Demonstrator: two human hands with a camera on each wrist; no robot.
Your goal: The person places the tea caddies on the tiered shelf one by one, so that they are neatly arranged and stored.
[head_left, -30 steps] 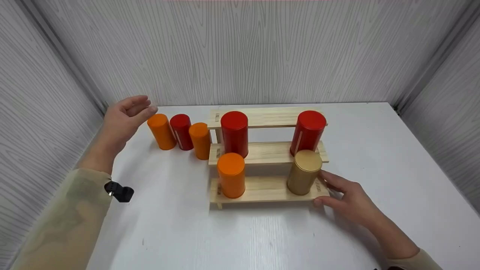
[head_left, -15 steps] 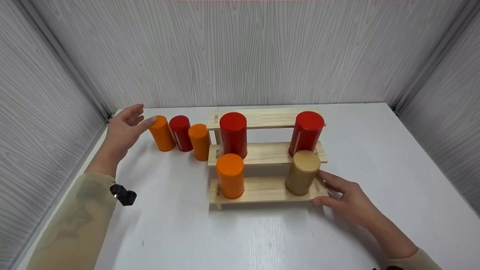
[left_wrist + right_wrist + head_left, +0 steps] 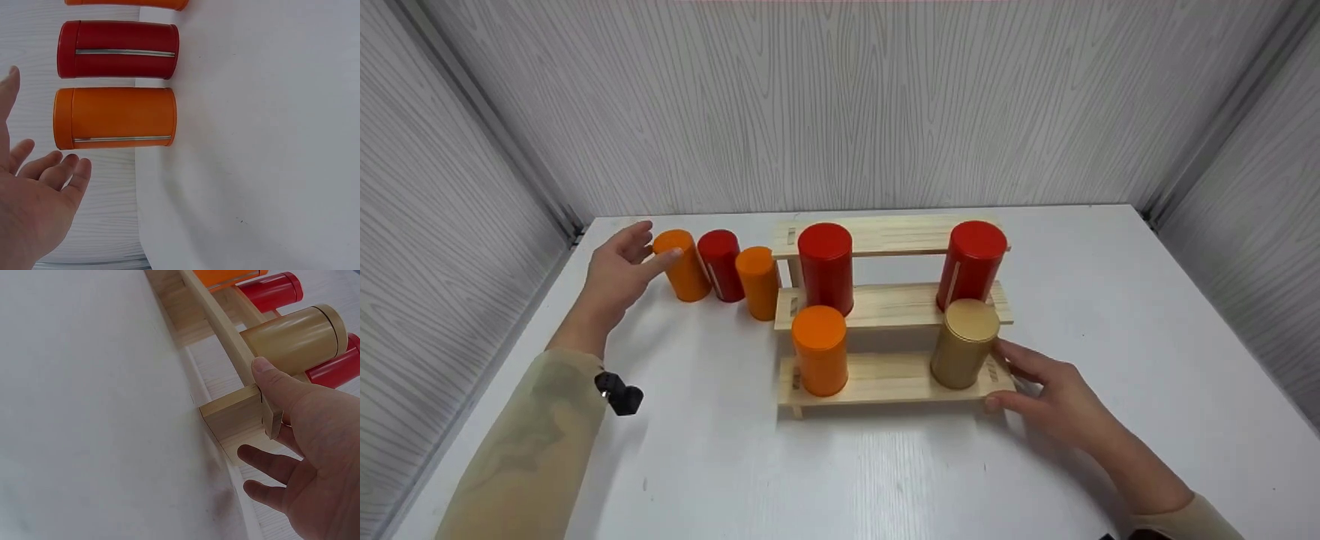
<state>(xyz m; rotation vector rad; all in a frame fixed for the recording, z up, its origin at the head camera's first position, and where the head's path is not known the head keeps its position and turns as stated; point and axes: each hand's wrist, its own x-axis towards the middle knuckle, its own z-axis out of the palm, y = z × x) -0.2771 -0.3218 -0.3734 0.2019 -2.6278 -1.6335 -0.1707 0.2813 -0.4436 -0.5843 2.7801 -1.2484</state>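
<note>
My left hand reaches beside the leftmost orange canister, its thumb and fingers spread apart. The left wrist view shows a gap between the palm and that orange canister. To its right stand a red canister and another orange canister, both upright on the table. My right hand grips the right end of the lowest step of a three-tier wooden rack. In the right wrist view its thumb presses on the step's edge beside the gold canister.
On the rack's lowest step stand an orange canister at left and the gold canister at right. Two red canisters stand on the middle step. Pale wood-grain panels enclose the white table.
My left hand has moved down and slightly right, from above the leftmost orange canister to beside its upper part, with its fingers spreading. My right hand keeps its grip on the rack.
</note>
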